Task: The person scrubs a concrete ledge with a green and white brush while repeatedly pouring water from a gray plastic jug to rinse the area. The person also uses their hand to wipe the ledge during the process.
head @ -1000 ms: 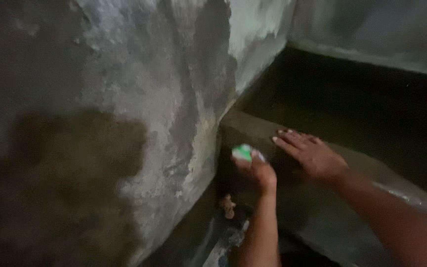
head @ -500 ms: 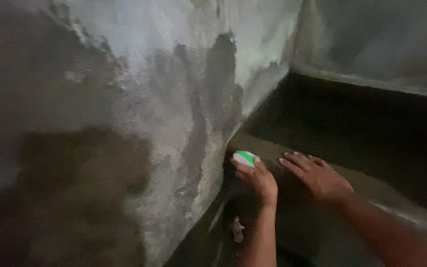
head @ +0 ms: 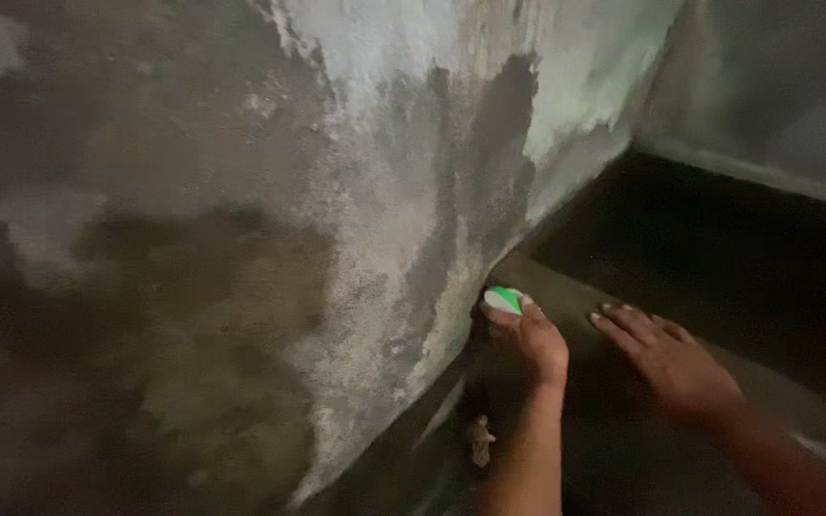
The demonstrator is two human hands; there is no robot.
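At wall corner: green-and-white scrubber, pressed where ledge meets wall.
Left hand: closed around the scrubber (only its tip shows).
Right hand: flat, fingers spread, on the concrete ledge, just beside.
Backdrop: stained wall.

A single head-worn view looks down and forward from close range, over both hands, toward the stained, peeling plaster wall left of and beyond them.
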